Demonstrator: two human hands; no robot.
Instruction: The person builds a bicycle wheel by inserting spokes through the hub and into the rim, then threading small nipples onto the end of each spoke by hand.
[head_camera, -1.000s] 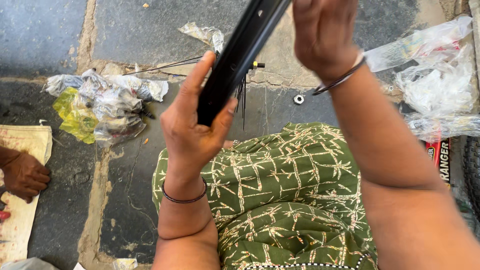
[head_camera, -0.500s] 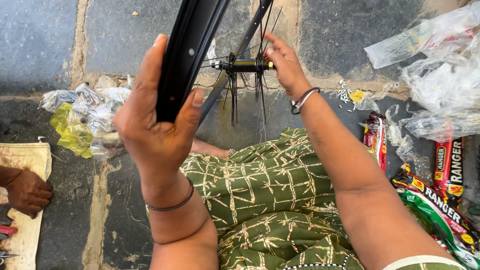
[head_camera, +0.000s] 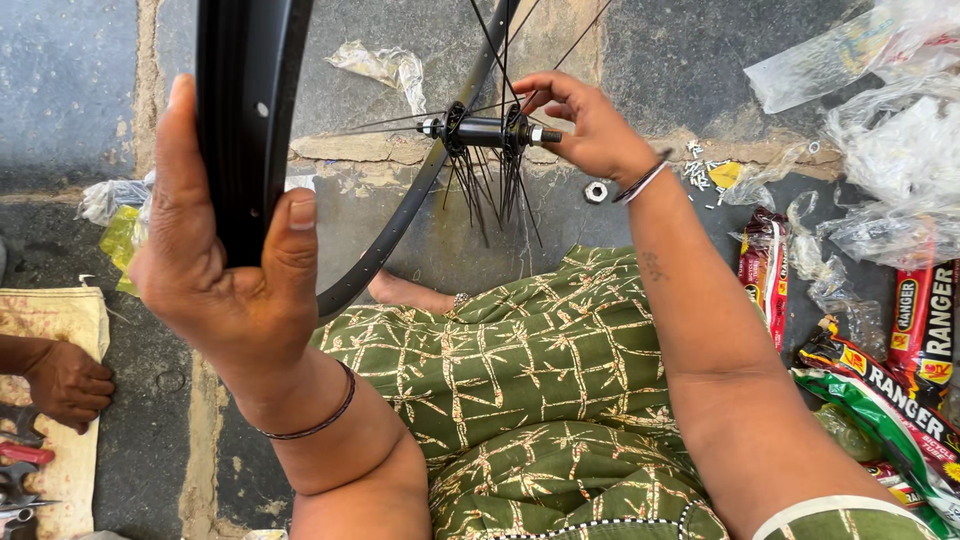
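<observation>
Grey stone slabs (head_camera: 70, 90) with sandy joints fill the background, littered with wrappers and small parts. At the upper left of the frame the left hand (head_camera: 225, 270) is clamped on a black wheel rim (head_camera: 245, 110), thumb pressed against its right edge and fingers wrapped round the far side, so the rim stands upright and runs off the top of the frame. The rim's curve sweeps down and right past the thumb, then climbs again toward the top centre. Near the top centre sits the hub (head_camera: 487, 131), a dark cylinder with a silver axle end, thin spokes (head_camera: 497, 195) hanging loose below it in a bunch and a few running up to the rim. The right hand (head_camera: 585, 125) reaches in from the right, its fingertips pinched together at the right end of the hub, touching it; a metal bangle (head_camera: 642, 182) circles that wrist. Just below that hand a silver nut (head_camera: 596, 190) lies on the stone. A green patterned dress (head_camera: 520, 390) covers the lap across the lower middle. Clear plastic bags (head_camera: 880, 110) and red and green printed packets (head_camera: 880, 380) pile up along the right edge. At the lower left edge another person's hand (head_camera: 65, 380) rests on a tan sack (head_camera: 55, 330), with pliers (head_camera: 20, 470) just below it. A crumpled yellow and clear wrapper (head_camera: 118, 225) lies at middle left, partly behind the left hand.
</observation>
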